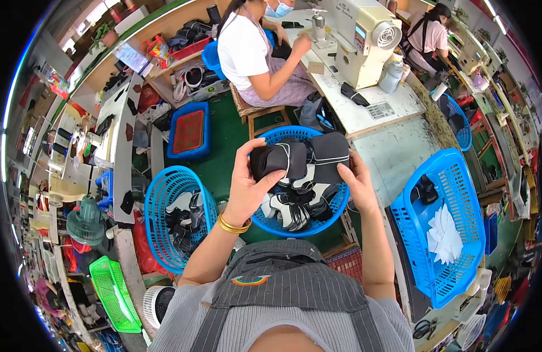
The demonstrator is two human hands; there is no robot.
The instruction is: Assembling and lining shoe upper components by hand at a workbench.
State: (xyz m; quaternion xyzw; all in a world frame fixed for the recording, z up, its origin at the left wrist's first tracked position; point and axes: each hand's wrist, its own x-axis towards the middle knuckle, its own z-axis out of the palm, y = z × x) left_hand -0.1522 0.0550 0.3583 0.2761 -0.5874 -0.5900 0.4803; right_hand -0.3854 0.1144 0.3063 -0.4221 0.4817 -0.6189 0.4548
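Observation:
My left hand (247, 186) is closed around a black fabric bundle (272, 161) bound with thin white string. A second, similar tied black bundle (331, 154) is gripped by my right hand (360, 183), thumb on its near face. The two bundles are side by side over a round blue basket (336, 220). Inside that basket lie several black-and-white shoe uppers (288, 212), partly hidden by the bundles.
A taller blue basket (155, 232) with black-and-white pieces stands left. On the right, a rectangular blue basket (409, 243) holds white sheets (444, 234) and a dark bundle. Ahead, a seated person (247, 53) works at a table (365, 120) bearing a sewing machine (362, 44).

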